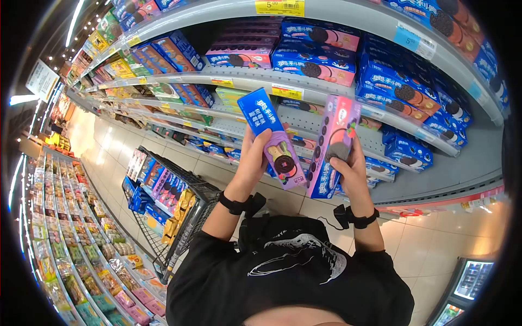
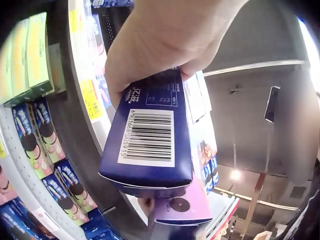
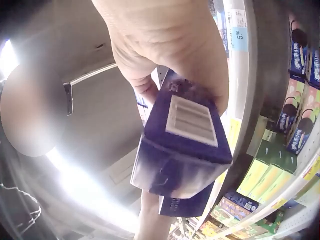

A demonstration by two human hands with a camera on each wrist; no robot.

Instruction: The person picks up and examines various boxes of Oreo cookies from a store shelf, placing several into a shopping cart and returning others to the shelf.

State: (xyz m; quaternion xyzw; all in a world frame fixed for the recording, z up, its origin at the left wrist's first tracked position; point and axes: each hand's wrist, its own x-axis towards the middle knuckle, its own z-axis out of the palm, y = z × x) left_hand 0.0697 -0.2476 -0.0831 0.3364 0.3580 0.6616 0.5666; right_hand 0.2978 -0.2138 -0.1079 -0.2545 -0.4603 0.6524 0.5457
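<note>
Left hand (image 1: 251,163) fingers curl round a blue-purple biscuit box (image 1: 272,136), right hand (image 1: 352,169) fingers grip a pink biscuit box (image 1: 333,144), both raised before the stocked shelf (image 1: 250,82); the cart (image 1: 202,187) holds stacked boxes (image 1: 163,185).

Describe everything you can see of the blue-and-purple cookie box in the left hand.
The blue-and-purple cookie box is a long, narrow carton, cardboard-looking, closed. Its front is blue on top with white lettering, purple below with a pictured dark sandwich cookie; the wrist view shows a dark blue back with a white barcode panel. It is held upright, slightly tilted, before the shelves. The left hand grips its lower half from behind. The pink box stands beside it; contact is unclear.
</note>
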